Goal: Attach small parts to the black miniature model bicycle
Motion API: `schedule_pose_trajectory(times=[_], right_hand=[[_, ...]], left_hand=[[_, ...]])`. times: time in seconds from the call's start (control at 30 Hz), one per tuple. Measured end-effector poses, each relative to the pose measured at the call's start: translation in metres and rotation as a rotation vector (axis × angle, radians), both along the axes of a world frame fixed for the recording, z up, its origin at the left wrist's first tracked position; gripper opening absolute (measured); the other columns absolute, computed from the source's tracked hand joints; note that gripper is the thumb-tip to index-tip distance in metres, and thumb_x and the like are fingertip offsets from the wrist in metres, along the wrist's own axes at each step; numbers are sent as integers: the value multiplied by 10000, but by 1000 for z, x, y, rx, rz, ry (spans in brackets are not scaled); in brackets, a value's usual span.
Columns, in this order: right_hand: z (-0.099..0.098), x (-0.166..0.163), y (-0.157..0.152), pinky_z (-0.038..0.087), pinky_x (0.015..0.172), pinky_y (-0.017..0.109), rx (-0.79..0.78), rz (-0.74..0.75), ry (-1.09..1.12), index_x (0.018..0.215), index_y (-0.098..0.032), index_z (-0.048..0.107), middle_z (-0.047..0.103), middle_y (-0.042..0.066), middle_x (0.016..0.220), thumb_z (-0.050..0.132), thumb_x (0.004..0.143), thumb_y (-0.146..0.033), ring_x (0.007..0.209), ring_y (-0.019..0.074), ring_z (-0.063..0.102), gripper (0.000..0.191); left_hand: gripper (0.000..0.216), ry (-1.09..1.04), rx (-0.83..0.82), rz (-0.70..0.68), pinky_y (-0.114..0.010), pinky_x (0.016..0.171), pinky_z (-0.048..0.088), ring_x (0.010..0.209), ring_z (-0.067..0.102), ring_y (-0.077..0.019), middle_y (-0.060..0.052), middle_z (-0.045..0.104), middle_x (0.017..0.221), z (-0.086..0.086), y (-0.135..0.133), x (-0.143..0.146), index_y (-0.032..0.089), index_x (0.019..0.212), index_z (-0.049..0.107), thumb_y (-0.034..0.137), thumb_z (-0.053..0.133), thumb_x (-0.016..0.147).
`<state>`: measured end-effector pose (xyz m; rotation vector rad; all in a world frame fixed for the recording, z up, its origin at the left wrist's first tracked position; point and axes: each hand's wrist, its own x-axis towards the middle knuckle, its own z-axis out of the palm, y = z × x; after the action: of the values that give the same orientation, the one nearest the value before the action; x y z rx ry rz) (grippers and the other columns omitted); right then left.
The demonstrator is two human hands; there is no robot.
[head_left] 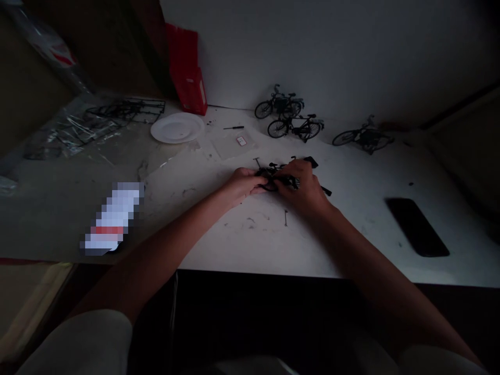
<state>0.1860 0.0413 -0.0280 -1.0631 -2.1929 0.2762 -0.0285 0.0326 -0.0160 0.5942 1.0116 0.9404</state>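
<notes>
A small black model bicycle (273,165) is between my two hands over the white table, partly covered by the fingers. At its left end, my left hand (242,183) is closed, with thumb and fingers pinching a wheel. My right hand (302,186) is also closed, its fingertips bent down onto the bicycle's middle; any small part between them is hidden. From behind my right hand sticks out a dark bar (326,191); I cannot tell if it is held. Just beyond the knuckles shows a black flat piece (311,162). A thin small part (286,217) lies nearer me.
Three model bicycles, left (278,105), middle (296,128) and right (364,137), stand at the back. Around are a white plate (177,129), red box (188,86), small screwdriver (233,127), bagged black part frames (130,109), lit phone (115,216) and dark phone (417,227).
</notes>
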Motion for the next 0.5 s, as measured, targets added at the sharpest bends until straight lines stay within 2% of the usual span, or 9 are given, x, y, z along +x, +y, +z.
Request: schedule_pose_trajectory(times=[0.27,0.4,0.5], right_hand=[[-11,-2,2,673,929,487,49,-71,13,1131,-237,712,717,139,1222,765,890,-319,1152,329,737,260],[-13,-2,1,677,873,465,20,-60,40,1198,-245,637,753,99,1112,753,885,-330,1048,300,771,344],[-12,-2,0,666,842,441,28,-64,37,1190,-235,619,758,109,1120,747,878,-311,1044,302,778,345]], left_hand=[[143,11,7,4,-370,1050,606,789,755,-137,-85,793,838,-6,2,1,80,826,786,-61,771,808],[147,28,6,-3,-356,1027,605,790,751,-132,-76,791,838,-7,2,0,90,836,791,-54,772,813],[147,41,4,-8,-348,1017,603,791,751,-129,-74,792,837,-5,1,0,90,845,795,-52,762,824]])
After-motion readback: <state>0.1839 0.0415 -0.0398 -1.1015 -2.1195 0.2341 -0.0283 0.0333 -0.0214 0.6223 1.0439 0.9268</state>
